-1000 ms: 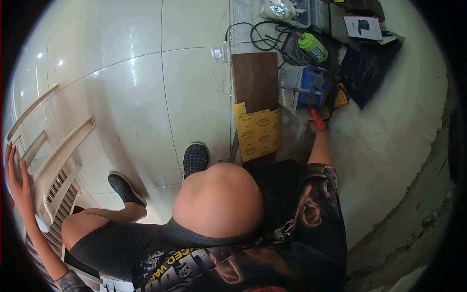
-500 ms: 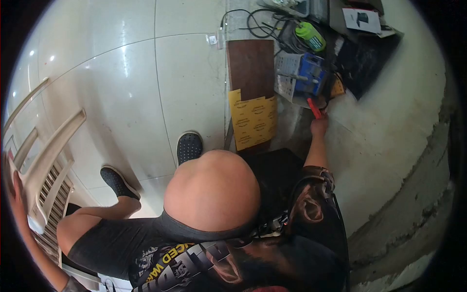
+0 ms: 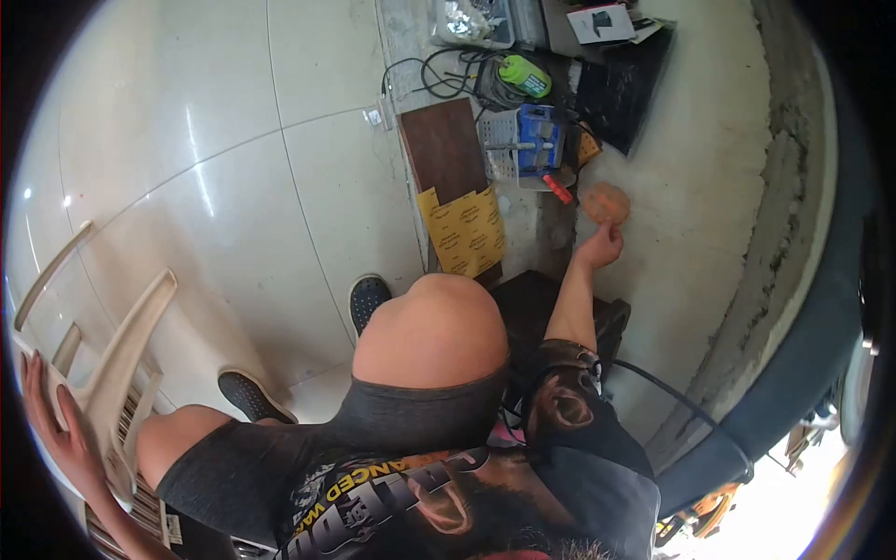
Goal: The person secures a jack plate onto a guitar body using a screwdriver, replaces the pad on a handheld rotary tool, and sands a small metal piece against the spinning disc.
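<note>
My right hand pinches the edge of a thin round disc, brownish with orange patches, like a sanding disc. It is held above the floor, right of a red-handled tool. That tool leans at the front of a white perforated basket holding a blue case. At the far left, my left hand lies with fingers stretched out against a beige plastic chair.
A dark brown board lies beside the basket, partly covered by a yellow printed sheet. Behind are black cables, a green bottle-like item and a clear tub. A black flat panel lies to the right.
My right hand has let go of the red-handled tool and now holds the round disc, farther right. My left hand shows more fully on the chair. The view has shifted.
</note>
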`<action>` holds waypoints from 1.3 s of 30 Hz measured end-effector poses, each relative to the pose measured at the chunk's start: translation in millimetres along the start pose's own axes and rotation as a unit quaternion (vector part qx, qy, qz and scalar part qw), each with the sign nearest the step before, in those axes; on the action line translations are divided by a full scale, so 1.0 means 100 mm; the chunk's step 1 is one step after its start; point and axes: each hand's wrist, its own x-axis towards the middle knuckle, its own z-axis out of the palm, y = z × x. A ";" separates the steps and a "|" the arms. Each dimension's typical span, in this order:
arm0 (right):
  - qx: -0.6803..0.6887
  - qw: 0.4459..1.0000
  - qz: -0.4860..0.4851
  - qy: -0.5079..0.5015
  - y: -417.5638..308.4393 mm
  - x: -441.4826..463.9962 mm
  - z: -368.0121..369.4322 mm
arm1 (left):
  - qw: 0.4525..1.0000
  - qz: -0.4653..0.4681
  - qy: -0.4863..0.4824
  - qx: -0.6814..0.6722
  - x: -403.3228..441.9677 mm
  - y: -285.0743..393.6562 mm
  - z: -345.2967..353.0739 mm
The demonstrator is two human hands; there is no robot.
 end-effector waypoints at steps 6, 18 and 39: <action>0.283 0.938 0.201 0.026 -0.59 -0.85 0.36 | 1.000 0.019 0.022 0.000 0.00 0.14 -0.04; 0.419 0.716 0.468 -0.304 -2.51 -2.79 -0.07 | 0.992 0.016 0.034 -0.118 0.07 0.20 -0.10; 0.162 0.776 -0.013 -0.609 -7.63 -2.58 -4.63 | 0.261 -0.045 -0.419 -0.869 -1.01 1.89 -5.16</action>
